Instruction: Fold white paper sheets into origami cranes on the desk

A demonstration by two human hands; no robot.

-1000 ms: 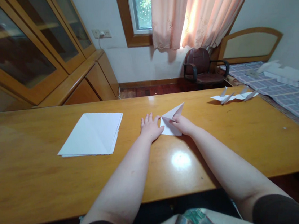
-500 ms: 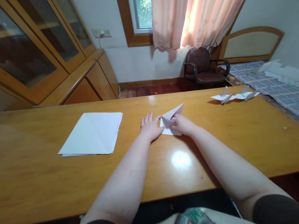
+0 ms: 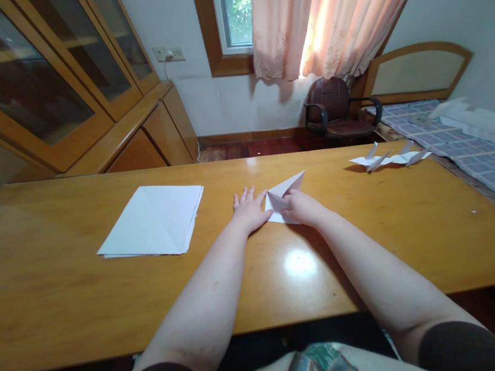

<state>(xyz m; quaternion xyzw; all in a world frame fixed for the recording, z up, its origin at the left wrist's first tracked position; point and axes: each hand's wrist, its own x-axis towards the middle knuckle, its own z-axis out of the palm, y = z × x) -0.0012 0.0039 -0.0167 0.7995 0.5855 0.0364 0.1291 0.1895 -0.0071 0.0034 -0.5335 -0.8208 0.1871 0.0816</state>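
A white sheet folded into a pointed shape [image 3: 285, 196] lies on the wooden table [image 3: 63, 304], its tip raised toward the far right. My left hand [image 3: 249, 210] rests flat on the table with fingers spread, its thumb side touching the paper's left edge. My right hand [image 3: 303, 207] lies on the paper's right part with fingers curled and pressing down on a fold.
A stack of white sheets [image 3: 152, 221] lies to the left. Folded paper figures [image 3: 389, 159] sit at the far right of the table. Beyond are a brown office chair [image 3: 337, 111], a bed [image 3: 487, 150] and wooden cabinets [image 3: 58, 82].
My right hand's fingers have slid slightly left along the fold. The left hand and the paper stay almost where they were.
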